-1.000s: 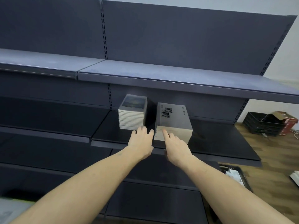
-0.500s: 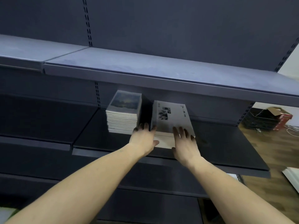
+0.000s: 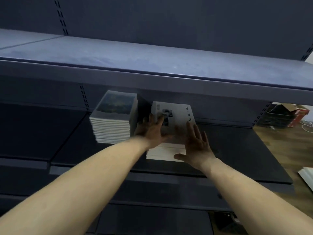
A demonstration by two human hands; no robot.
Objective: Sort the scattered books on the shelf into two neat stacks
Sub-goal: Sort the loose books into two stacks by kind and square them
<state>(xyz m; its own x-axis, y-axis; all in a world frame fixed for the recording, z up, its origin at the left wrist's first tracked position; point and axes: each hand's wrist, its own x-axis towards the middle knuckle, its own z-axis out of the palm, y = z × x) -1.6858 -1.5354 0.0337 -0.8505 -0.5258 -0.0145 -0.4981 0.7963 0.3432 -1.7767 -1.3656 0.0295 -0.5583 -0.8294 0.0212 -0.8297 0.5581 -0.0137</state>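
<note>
Two stacks of books stand side by side on the dark middle shelf (image 3: 237, 150). The left stack (image 3: 112, 126) is tall, with a blue landscape picture on its top cover. The right stack (image 3: 176, 116) has a white cover with small photos and black lettering. My left hand (image 3: 151, 128) lies flat on that stack's left side, fingers spread over the top cover. My right hand (image 3: 197, 146) presses flat against the stack's right front corner, thumb at its lower edge. Neither hand grips a book.
The upper shelf (image 3: 152, 65) juts out just above the stacks and leaves little headroom. Lower shelves (image 3: 152, 217) run below my arms. At the far right, on the wooden floor, stand a black crate (image 3: 277, 116) and a cardboard box (image 3: 296, 112).
Both hands moved forward from the shelf's front edge onto the right stack. My view came closer and lower, so the upper shelf now fills more of it.
</note>
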